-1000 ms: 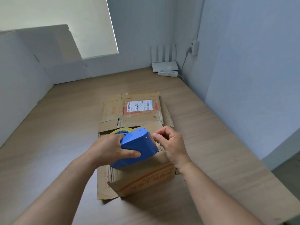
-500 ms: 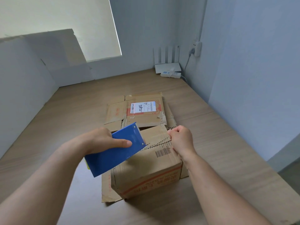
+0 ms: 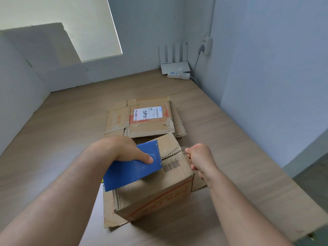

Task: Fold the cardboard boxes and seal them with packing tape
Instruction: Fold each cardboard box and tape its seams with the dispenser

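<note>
A folded brown cardboard box [image 3: 156, 190] with a barcode on its top stands in the middle of the wooden table. My left hand [image 3: 117, 150] grips a blue tape dispenser [image 3: 132, 170] held over the box's left top. My right hand [image 3: 200, 157] is curled at the box's right top edge and pinches the end of clear tape pulled from the dispenser; the tape itself is barely visible. Flattened cardboard boxes [image 3: 149, 118] with a white shipping label lie just behind the box.
The wooden table [image 3: 53, 139] is enclosed by white walls on the left, back and right. A white router [image 3: 174, 67] and a power strip [image 3: 179, 75] sit in the far right corner. Another flat cardboard piece [image 3: 110, 213] lies under the box.
My left hand has drawn the dispenser left and down over the box top. My right hand has moved from the dispenser's mouth to the box's right top edge, pinching the tape end.
</note>
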The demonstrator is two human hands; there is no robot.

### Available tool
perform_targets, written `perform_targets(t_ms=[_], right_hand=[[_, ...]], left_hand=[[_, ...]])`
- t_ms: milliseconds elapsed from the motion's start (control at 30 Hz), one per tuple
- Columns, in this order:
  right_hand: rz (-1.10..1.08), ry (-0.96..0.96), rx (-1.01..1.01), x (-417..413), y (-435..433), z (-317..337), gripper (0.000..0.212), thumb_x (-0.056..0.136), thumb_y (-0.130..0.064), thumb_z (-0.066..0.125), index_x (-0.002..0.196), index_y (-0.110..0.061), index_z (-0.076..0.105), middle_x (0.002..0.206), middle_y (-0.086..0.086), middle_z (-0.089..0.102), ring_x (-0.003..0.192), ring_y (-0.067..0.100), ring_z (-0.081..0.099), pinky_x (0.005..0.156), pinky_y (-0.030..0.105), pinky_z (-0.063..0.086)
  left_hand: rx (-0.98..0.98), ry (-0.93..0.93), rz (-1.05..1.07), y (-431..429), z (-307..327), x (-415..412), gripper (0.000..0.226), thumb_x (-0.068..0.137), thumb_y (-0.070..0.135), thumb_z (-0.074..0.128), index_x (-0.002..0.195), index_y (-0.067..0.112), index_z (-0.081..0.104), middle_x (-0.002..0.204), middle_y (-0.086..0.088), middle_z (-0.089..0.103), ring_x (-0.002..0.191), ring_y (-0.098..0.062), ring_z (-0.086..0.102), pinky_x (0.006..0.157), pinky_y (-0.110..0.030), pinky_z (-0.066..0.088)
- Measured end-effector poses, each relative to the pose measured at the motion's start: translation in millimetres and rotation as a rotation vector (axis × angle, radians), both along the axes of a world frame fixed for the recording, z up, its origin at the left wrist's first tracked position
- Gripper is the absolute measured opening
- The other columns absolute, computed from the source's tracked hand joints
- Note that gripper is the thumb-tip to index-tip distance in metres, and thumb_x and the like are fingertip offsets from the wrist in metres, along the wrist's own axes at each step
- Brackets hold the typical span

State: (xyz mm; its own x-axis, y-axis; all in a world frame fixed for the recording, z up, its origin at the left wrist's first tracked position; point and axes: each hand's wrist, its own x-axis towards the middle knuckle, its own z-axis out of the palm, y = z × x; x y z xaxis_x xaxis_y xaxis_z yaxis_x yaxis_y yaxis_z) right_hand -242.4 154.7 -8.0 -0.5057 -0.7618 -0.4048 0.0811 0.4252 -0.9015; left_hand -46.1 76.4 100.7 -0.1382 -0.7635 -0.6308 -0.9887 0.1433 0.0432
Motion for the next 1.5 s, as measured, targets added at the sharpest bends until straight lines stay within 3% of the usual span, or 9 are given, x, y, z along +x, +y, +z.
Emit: perform_targets(t_ms=[167, 400, 600, 700, 800, 967, 1200, 1400, 1500], right_hand=[[0.029, 0.067, -0.055, -3.2, 3.4, -7.8, 0.018, 0.09, -0.009, 0.054, 0.072, -0.008, 0.051, 0.059, 0.003, 0.046, 0.041, 0.014, 0.038, 0.035, 0.022, 0.03], [0.151, -0.111, 0.086, -7.3, 1.9, -13.5, 0.02, 0.088, -0.026, 0.061, 0.073, -0.013, 0.055, 0.05, -0.006, 0.05, 0.036, 0.008, 0.036, 0.037, 0.018, 0.026], [0.016, 0.364, 0.09, -8.5, 15.7, -20.4, 0.023, 0.09, -0.034, 0.058, 0.078, -0.016, 0.05, 0.073, -0.003, 0.055, 0.075, 0.024, 0.055, 0.057, 0.029, 0.04], [0.048, 0.564, -0.001, 6.9, 11.8, -11.8, 0.036, 0.094, -0.041, 0.047, 0.066, -0.019, 0.048, 0.07, -0.002, 0.057, 0.071, 0.022, 0.053, 0.051, 0.028, 0.03], [0.161, 0.706, 0.084, 22.0, 0.4, -7.4, 0.036, 0.094, -0.049, 0.044, 0.076, -0.019, 0.052, 0.081, -0.001, 0.058, 0.074, 0.021, 0.051, 0.051, 0.027, 0.027], [0.112, 0.585, -0.007, 24.4, -1.2, -10.1, 0.04, 0.092, -0.038, 0.054, 0.061, -0.017, 0.04, 0.061, -0.004, 0.047, 0.057, 0.013, 0.042, 0.048, 0.029, 0.028], [0.125, 0.575, -0.036, 24.6, 0.6, -2.3, 0.045, 0.091, -0.031, 0.06, 0.057, -0.016, 0.036, 0.052, -0.002, 0.035, 0.058, 0.019, 0.033, 0.054, 0.035, 0.023], [0.14, 0.611, -0.035, 22.3, -0.1, -4.7, 0.045, 0.092, -0.031, 0.06, 0.056, -0.017, 0.037, 0.053, -0.001, 0.034, 0.058, 0.018, 0.034, 0.057, 0.033, 0.024], [0.137, 0.62, -0.035, 23.5, -2.0, -6.9, 0.043, 0.091, -0.032, 0.061, 0.057, -0.016, 0.04, 0.053, -0.003, 0.033, 0.055, 0.015, 0.032, 0.056, 0.033, 0.024]], left_hand=[[-0.032, 0.03, 0.027, 3.9, -3.4, 1.5, 0.055, 0.064, 0.077, 0.065, 0.08, 0.024, 0.06, 0.084, 0.005, 0.059, 0.076, -0.011, 0.057, 0.058, -0.026, 0.037], [-0.093, 0.059, 0.072, 15.2, -11.1, 9.1, 0.06, 0.063, 0.08, 0.062, 0.081, 0.023, 0.061, 0.083, 0.004, 0.061, 0.074, -0.011, 0.059, 0.056, -0.024, 0.039], [-0.078, 0.08, 0.123, 12.6, -9.2, 7.7, 0.06, 0.059, 0.08, 0.065, 0.082, 0.026, 0.063, 0.083, 0.006, 0.063, 0.075, -0.012, 0.061, 0.06, -0.026, 0.041], [-0.046, 0.079, 0.161, 9.7, -4.8, 8.4, 0.061, 0.056, 0.081, 0.067, 0.08, 0.025, 0.065, 0.083, 0.005, 0.064, 0.076, -0.013, 0.063, 0.059, -0.028, 0.041], [-0.025, 0.064, 0.157, 6.7, 1.1, 6.3, 0.064, 0.054, 0.081, 0.067, 0.083, 0.024, 0.065, 0.086, 0.004, 0.064, 0.077, -0.014, 0.062, 0.058, -0.028, 0.04], [0.025, 0.072, 0.126, -1.2, 13.0, 4.5, 0.065, 0.051, 0.079, 0.071, 0.086, 0.025, 0.063, 0.086, 0.003, 0.064, 0.076, -0.015, 0.063, 0.057, -0.028, 0.04], [0.29, 0.281, 0.172, -21.9, 25.9, 32.7, 0.09, 0.025, 0.069, 0.083, 0.098, 0.018, 0.07, 0.085, -0.004, 0.076, 0.079, -0.024, 0.073, 0.071, -0.032, 0.054], [0.5, 0.345, 0.198, -29.9, 9.7, 138.0, 0.089, 0.034, 0.066, 0.085, 0.101, 0.008, 0.072, 0.097, -0.013, 0.074, 0.086, -0.03, 0.072, 0.068, -0.032, 0.056], [0.566, 0.381, 0.257, -22.0, -11.4, 198.2, 0.091, 0.034, 0.064, 0.087, 0.1, 0.003, 0.073, 0.101, -0.019, 0.072, 0.092, -0.036, 0.07, 0.083, -0.042, 0.057]])
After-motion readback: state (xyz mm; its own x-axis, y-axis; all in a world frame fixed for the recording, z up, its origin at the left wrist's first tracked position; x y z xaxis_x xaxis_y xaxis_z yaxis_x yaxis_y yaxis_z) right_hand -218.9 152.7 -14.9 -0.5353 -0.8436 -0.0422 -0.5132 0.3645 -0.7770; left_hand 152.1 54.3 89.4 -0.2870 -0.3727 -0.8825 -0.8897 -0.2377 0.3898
